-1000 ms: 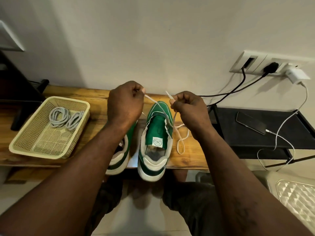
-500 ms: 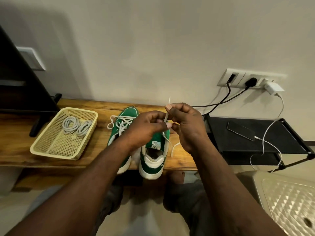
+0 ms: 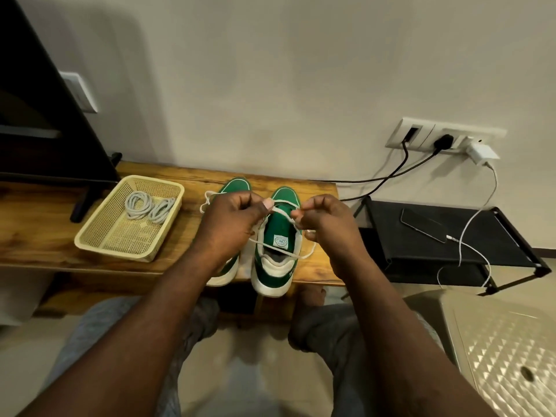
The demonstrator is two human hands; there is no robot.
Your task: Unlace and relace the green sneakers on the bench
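Two green sneakers with white soles stand side by side on the wooden bench (image 3: pixel 186 182), toes toward the wall. The right sneaker (image 3: pixel 278 251) has its white lace (image 3: pixel 281 251) loose, one strand running across its opening. My left hand (image 3: pixel 231 224) hovers over the left sneaker (image 3: pixel 237 186) and pinches one stretch of that lace. My right hand (image 3: pixel 325 221) pinches the lace just to the right, above the right sneaker's tongue. A short length of lace is stretched between both hands. Most of the left sneaker is hidden under my left hand.
A cream plastic basket (image 3: pixel 99 239) holding coiled grey cables sits on the bench's left part. A black TV and its stand (image 3: pixel 45 130) occupy the far left. Right of the bench, a black rack (image 3: pixel 496 242) carries a charging phone (image 3: pixel 422 225); plugs and cables hang from wall sockets (image 3: pixel 442 136).
The hands, which had come together above the right sneaker, have moved slightly apart, stretching the lace between them. The view has shifted a little.
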